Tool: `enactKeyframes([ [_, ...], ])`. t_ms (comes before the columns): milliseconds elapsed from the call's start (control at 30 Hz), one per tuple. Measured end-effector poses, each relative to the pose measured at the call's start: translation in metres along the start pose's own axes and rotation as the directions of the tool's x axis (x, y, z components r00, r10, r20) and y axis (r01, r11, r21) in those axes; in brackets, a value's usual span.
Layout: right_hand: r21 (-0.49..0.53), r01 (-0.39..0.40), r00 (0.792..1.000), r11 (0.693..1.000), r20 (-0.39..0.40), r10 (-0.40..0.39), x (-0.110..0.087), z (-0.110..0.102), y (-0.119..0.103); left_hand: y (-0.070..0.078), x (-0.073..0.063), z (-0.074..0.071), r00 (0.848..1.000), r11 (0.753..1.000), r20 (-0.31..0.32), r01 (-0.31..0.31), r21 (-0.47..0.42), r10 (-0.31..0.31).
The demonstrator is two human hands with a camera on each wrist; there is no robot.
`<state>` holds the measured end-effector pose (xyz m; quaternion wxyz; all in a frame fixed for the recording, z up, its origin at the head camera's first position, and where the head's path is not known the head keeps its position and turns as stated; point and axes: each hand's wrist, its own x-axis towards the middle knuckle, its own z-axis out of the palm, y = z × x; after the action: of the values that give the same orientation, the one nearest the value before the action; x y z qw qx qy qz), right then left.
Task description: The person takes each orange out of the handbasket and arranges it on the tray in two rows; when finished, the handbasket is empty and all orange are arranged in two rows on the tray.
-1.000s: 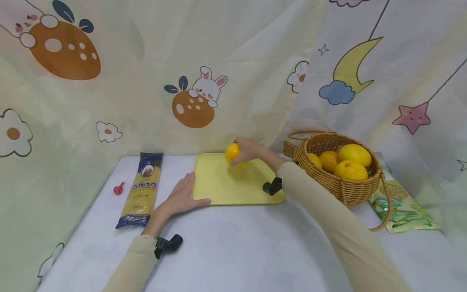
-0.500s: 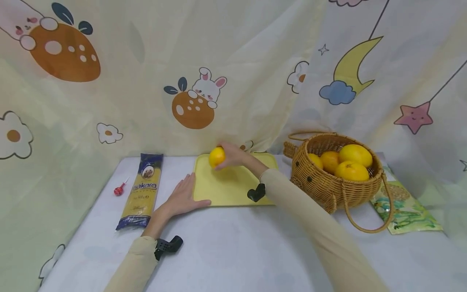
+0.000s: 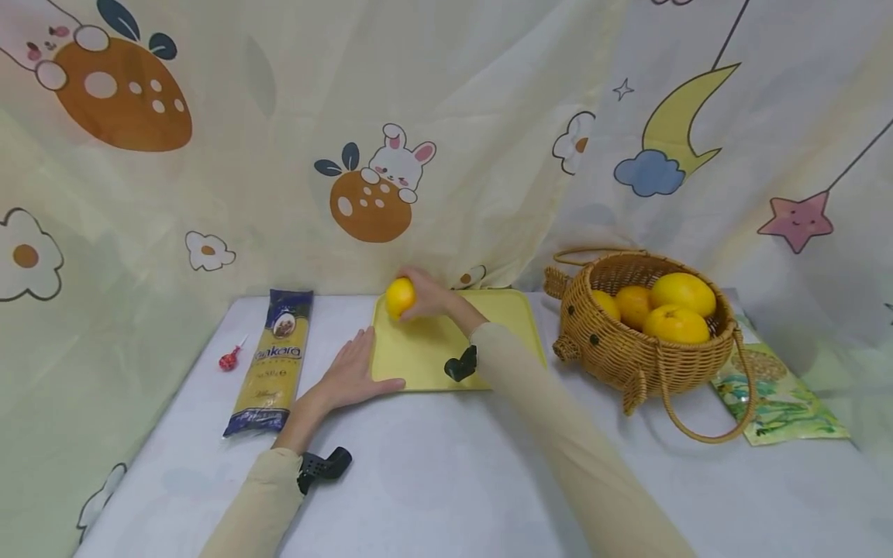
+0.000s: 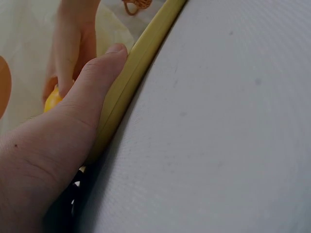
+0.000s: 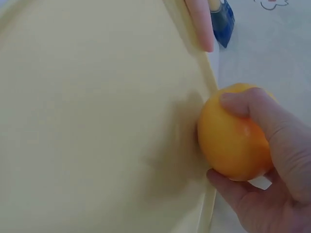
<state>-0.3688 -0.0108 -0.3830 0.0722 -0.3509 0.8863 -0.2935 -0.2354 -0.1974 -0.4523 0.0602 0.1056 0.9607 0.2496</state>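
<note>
My right hand (image 3: 427, 294) grips a round orange (image 3: 401, 298) over the back left corner of a yellow tray (image 3: 446, 364). In the right wrist view the thumb lies on top of the orange (image 5: 235, 141) and a fingertip shows under its lower edge, close to the tray's rim. My left hand (image 3: 349, 373) rests with straight, spread fingers at the tray's left front corner. From the left wrist, its thumb (image 4: 92, 82) is seen lying along the tray's edge (image 4: 131, 77).
A wicker basket (image 3: 614, 364) with several orange and yellow fruits stands to the right, partly over a green packet (image 3: 788, 395). On the left lie a pasta packet (image 3: 270, 372) and a red lollipop (image 3: 229, 359). A printed curtain (image 3: 474, 155) hangs behind the table.
My right hand has carried the orange leftward across the tray to its back left corner. The left hand has stayed at the tray's edge.
</note>
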Motion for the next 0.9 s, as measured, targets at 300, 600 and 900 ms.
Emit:
enactKeyframes([
  [300, 0.020, -0.081, 0.997, 0.997, -0.002, 0.081, 0.007, 0.007, -0.004, 0.001, 0.001, -0.001, 1.000, 1.000, 0.008, 0.007, 0.012, -0.007],
  [600, -0.004, -0.099, 0.988, 0.995, -0.121, 0.098, 0.005, 0.017, -0.009, 0.002, -0.001, -0.002, 1.000, 1.000, 0.004, -0.010, 0.014, 0.010],
  [900, -0.032, -0.130, 0.980, 0.991, -0.158, 0.123, -0.003, 0.021, -0.023, 0.001, -0.001, -0.002, 1.000, 1.000, 0.002, -0.013, 0.011, 0.013],
])
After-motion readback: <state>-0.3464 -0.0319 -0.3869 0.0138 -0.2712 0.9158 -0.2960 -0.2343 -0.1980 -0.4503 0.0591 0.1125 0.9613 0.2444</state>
